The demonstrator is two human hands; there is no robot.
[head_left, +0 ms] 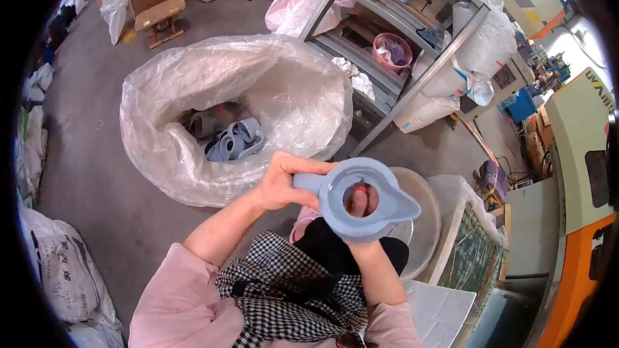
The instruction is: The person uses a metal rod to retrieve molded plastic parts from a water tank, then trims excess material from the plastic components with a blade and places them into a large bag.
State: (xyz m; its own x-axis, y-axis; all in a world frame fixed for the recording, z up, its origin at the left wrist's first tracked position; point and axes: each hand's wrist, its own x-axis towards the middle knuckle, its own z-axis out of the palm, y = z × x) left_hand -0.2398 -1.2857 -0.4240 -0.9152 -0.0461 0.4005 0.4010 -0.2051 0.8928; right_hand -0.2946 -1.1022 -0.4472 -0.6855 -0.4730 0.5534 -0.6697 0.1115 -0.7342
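Note:
A blue-grey plastic part [335,203], ring-shaped with a pointed spout on its right and a handle on its left, is held up in front of my lap. My left hand [287,180] grips the handle between thumb and fingers. Behind and under the ring is my right hand [362,201]; its fingertips show through the opening, and the rest is mostly hidden by the part. Beyond my left hand, several similar blue-grey parts [235,140] lie inside a large clear plastic bag [296,84] with its mouth open.
A metal shelf rack [387,116] with a pink basket [392,51] stands beyond the bag. Close at my right are a round translucent tub [425,219] and a netted crate [467,251]. White sacks [64,270] lie at the left; an orange and pale machine [590,270] stands far right.

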